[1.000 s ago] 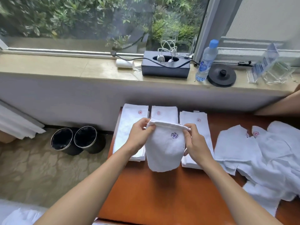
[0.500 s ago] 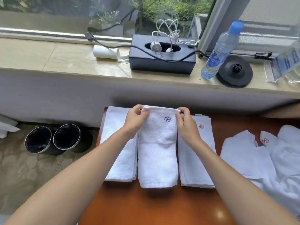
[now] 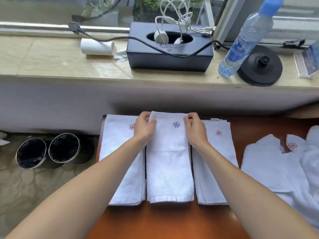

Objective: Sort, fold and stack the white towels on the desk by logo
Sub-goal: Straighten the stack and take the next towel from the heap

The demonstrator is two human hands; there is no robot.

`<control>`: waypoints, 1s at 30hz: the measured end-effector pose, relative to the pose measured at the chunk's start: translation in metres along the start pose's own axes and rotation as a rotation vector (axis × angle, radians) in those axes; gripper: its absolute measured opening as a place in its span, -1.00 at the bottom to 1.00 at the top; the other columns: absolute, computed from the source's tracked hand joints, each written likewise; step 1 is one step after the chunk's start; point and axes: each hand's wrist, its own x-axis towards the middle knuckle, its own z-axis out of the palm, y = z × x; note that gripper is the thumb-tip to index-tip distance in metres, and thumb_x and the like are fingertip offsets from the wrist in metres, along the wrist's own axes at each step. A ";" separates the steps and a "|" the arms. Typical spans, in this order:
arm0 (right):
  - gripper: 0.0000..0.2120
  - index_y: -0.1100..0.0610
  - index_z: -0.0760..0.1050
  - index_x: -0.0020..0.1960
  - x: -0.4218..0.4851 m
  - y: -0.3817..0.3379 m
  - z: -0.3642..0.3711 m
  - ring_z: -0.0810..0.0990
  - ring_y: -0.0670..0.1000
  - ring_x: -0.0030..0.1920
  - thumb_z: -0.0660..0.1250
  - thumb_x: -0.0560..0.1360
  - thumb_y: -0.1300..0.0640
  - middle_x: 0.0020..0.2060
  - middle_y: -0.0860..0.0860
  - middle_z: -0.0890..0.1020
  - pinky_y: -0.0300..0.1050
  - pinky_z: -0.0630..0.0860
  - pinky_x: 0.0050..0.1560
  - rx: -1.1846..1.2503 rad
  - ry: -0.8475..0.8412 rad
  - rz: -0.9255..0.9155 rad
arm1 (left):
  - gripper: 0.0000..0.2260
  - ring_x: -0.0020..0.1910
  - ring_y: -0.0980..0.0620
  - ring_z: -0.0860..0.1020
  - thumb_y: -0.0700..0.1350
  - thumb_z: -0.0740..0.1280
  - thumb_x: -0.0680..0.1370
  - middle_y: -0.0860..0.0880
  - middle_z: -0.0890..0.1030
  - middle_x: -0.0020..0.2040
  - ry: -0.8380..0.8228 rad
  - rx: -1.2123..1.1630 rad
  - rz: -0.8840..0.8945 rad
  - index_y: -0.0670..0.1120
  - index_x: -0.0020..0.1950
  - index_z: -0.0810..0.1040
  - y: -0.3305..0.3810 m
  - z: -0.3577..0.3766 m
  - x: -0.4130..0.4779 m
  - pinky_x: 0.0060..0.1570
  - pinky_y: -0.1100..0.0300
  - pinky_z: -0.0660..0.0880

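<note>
Pinching soft rectangular towel [image 3: 169, 161] — far corners

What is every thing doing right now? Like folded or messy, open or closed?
Purple-flower towel: folded, lying flat, far corners held.
Left hand: pinches its far left corner.
Right hand: pinches its far right corner.
Left stack: folded, red flower up.
Right stack: folded, red flower up.
Loose towels: unfolded, heaped.
Water bottle: standing, cap on.
Bins: upright, lined with black bags.
</note>
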 end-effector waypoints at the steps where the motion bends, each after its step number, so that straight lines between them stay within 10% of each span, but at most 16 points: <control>1: -0.82 0.03 0.45 0.15 0.001 -0.001 0.000 0.56 -0.06 -0.15 0.16 0.73 -0.04 -0.16 -0.08 0.60 -0.11 0.45 -0.20 0.011 0.008 0.000 | -0.85 -0.22 0.14 0.60 -0.17 0.29 0.59 0.06 0.67 -0.05 0.004 0.008 -0.004 0.04 0.10 0.53 0.000 0.001 0.001 -0.35 0.34 0.45; 9: -0.49 -0.15 0.23 0.54 -0.067 0.017 -0.003 0.66 -0.18 -0.08 0.30 0.65 0.03 0.09 -0.08 0.65 -0.20 0.63 -0.09 0.297 -0.128 0.154 | -0.42 0.39 0.10 0.49 -0.15 0.29 0.62 0.11 0.43 0.45 -0.131 0.019 0.050 0.18 0.56 0.15 -0.018 -0.007 -0.065 0.32 0.10 0.49; 15: -0.33 -0.08 0.09 0.65 -0.184 0.052 -0.011 0.35 -0.16 0.52 0.33 0.65 0.03 0.55 -0.20 0.33 -0.06 0.39 0.49 0.261 -0.332 0.205 | -0.36 0.25 0.17 0.57 -0.20 0.27 0.63 0.11 0.48 0.35 -0.219 0.070 -0.005 0.26 0.57 0.09 -0.069 -0.032 -0.165 0.13 0.29 0.56; 20: -0.39 -0.17 0.10 0.62 -0.215 0.060 -0.020 0.42 -0.15 0.48 0.28 0.66 0.04 0.51 -0.17 0.42 0.02 0.40 0.51 0.265 -0.359 0.215 | -0.48 0.47 0.18 0.35 -0.12 0.28 0.62 0.26 0.34 0.51 -0.296 0.183 -0.026 0.15 0.56 0.27 -0.093 -0.037 -0.204 0.51 0.01 0.33; 27: -0.42 -0.20 0.12 0.59 -0.209 0.072 -0.031 0.66 -0.08 -0.17 0.22 0.62 -0.11 -0.03 -0.02 0.63 -0.13 0.59 -0.08 0.072 -0.414 0.178 | -0.45 0.55 0.19 0.21 0.00 0.21 0.65 0.14 0.22 0.60 -0.315 0.379 0.015 0.05 0.64 0.17 -0.087 -0.035 -0.208 0.54 0.04 0.26; 30: -0.43 -0.21 0.13 0.59 -0.222 0.079 -0.033 0.66 -0.05 -0.16 0.22 0.62 -0.09 -0.05 -0.01 0.63 -0.17 0.57 -0.09 0.086 -0.423 0.171 | -0.47 0.24 0.28 0.45 0.04 0.18 0.65 0.12 0.24 0.48 -0.316 0.485 0.030 0.10 0.62 0.18 -0.092 -0.037 -0.222 0.27 0.27 0.37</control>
